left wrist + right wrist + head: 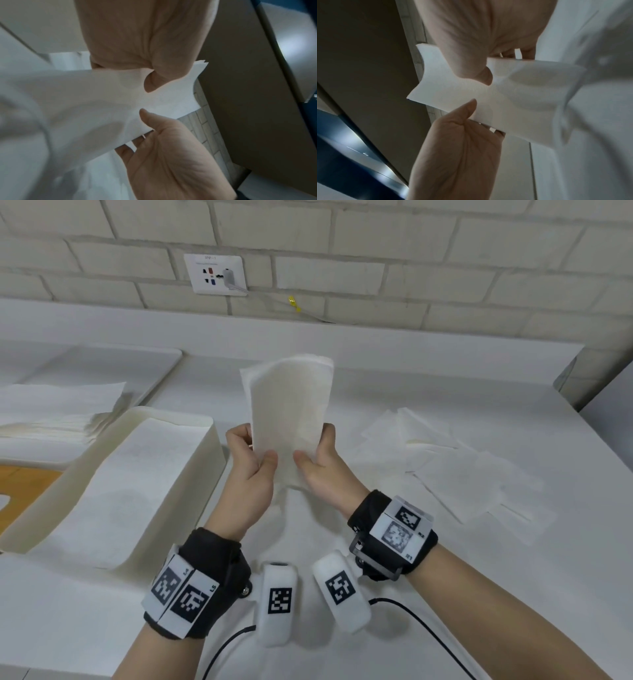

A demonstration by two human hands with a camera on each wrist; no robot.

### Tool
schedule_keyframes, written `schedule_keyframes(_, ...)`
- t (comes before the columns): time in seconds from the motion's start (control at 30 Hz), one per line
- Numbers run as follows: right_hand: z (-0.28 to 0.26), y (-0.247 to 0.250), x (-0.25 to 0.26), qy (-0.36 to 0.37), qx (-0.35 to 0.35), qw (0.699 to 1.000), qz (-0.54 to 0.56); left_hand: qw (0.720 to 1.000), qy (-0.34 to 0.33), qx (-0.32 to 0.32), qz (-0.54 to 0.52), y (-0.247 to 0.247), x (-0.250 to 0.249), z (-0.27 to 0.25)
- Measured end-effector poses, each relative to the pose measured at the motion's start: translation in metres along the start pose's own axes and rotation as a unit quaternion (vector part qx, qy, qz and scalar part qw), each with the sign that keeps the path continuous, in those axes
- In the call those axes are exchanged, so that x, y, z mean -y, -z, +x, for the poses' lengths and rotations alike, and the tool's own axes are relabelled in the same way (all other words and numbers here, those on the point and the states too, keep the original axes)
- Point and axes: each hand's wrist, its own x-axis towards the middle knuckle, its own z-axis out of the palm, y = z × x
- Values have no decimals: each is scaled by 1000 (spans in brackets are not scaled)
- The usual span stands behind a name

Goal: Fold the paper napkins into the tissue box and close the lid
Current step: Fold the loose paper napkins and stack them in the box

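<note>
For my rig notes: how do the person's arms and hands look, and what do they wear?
Bare forearms, no sleeves or gloves. Each wrist has a black fabric band with white square-code tags, left band, right band. A white padded camera pod with a code hangs from each; black cables trail toward the person.

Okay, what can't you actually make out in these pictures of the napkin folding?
- Head view: the napkin hides the fingers behind it on both hands.
- Head view: the tissue box is cut off at the left edge; its depth is unreadable.
- Wrist views: blurred cloth, unidentifiable.
</note>
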Motion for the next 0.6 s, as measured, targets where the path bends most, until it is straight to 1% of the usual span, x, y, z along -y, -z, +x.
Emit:
schedule_keyframes(0.1, 4, -3, -5, -7, -9, 1000, -24, 999, 38, 7, -35, 1, 8, -3)
schedule_keyframes(0.17, 8, 0, -2, 3, -14, 998, -59, 998, 33, -12, -57, 4, 5, -1)
schedule_keyframes(0.23, 11, 6, 4, 33, -5, 992, -118, 995, -11, -52, -84, 11, -5, 1)
schedule_keyframes(0.3, 13, 15, 13, 70, 24, 980, -184, 988, -69, -96, -103, 22, -19, 2)
schedule_keyframes(0.37, 17, 24, 23, 89, 53, 960, -261, 984, -116, -131, -45, 33, -28, 0)
schedule_keyframes(0.4, 20, 27, 28, 94, 60, 950, -293, 983, -121, -140, -10, 38, -30, -2)
schedule_keyframes(0.47, 28, 32, 37, 103, 63, 936, -330, 983, -102, -141, 60, 41, -26, -6)
schedule_keyframes(0.53, 33, 33, 45, 106, 58, 921, -370, 983, -55, -124, 119, 38, -14, -8)
schedule_keyframes(0.6, 35, 31, 49, 107, 65, 894, -429, 987, -4, -108, 123, 34, 1, -13)
